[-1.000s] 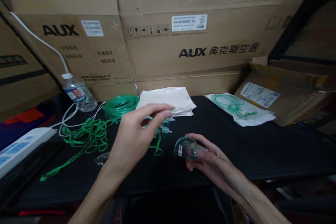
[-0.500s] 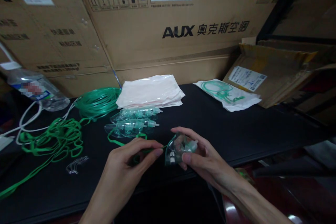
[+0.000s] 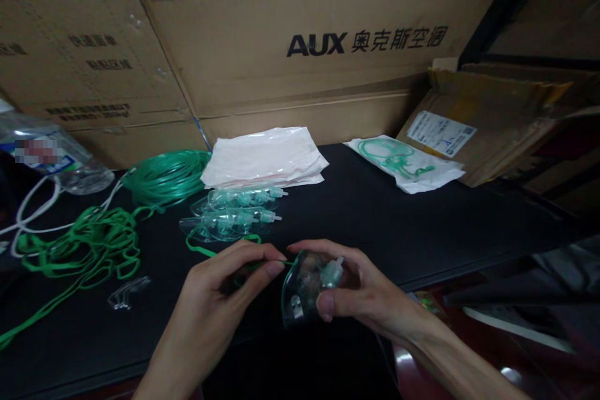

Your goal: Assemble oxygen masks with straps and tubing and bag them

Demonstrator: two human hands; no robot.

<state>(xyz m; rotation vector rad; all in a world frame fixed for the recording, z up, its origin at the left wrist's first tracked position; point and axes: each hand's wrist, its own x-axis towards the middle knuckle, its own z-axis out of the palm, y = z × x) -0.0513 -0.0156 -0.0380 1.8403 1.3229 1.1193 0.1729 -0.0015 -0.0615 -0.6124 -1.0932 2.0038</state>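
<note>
My right hand [image 3: 356,281] grips a clear oxygen mask [image 3: 300,287] with a pale green connector, thumb in front and fingers behind it. Just left of it, my left hand [image 3: 234,287] pinches a green elastic strap [image 3: 287,262] between thumb and forefinger; the strap runs to the mask's edge. Most of that strap is hidden by the palm. Behind my hands lie several more clear masks [image 3: 229,219] in two rows, with a length of green strap [image 3: 199,247] in front of them. Small metal strips [image 3: 129,292] rest to the left.
A tangle of green elastic [image 3: 89,240], a coil of green tubing [image 3: 164,178] and a plastic bottle [image 3: 60,162] occupy the left. White pouches [image 3: 265,156] are stacked at the back. A packed tubing set [image 3: 405,162] leans toward an opened carton [image 3: 482,119]. Large cardboard boxes [image 3: 234,62] wall the rear.
The mask has tilted and come slightly lower and to the left in my right hand, its connector now pointing more upward. My left hand keeps its pinch on the strap. The view has shifted slightly.
</note>
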